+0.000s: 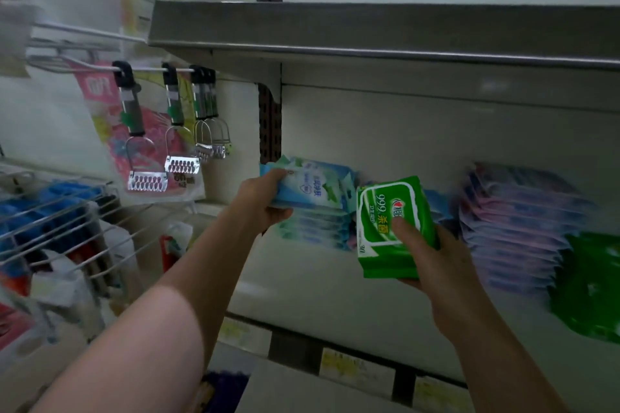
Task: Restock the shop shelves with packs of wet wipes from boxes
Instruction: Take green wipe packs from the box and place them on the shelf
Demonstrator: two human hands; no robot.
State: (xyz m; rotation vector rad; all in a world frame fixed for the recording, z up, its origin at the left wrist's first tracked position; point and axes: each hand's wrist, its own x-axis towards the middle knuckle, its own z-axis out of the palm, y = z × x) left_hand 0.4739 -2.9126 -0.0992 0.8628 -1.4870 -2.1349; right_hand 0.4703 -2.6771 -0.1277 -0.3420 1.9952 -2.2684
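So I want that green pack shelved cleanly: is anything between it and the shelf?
Nothing visible does. The right hand holds the green pack before the gap between the blue stack and the purple stack, though the pack hides part of that gap.

The scene was dimly and evenly lit. The space under the upper shelf point(369, 43) was left in soft shadow. Small glints were caught on the metal tools point(147, 181) hung at the left. The purple packs point(513, 228) at the right and the wire rack point(50, 211) at the left were smeared by blur. Straight edges were bowed by the wide lens. The green pack point(389, 221) and blue pack point(312, 188) at centre were rendered sharpest.
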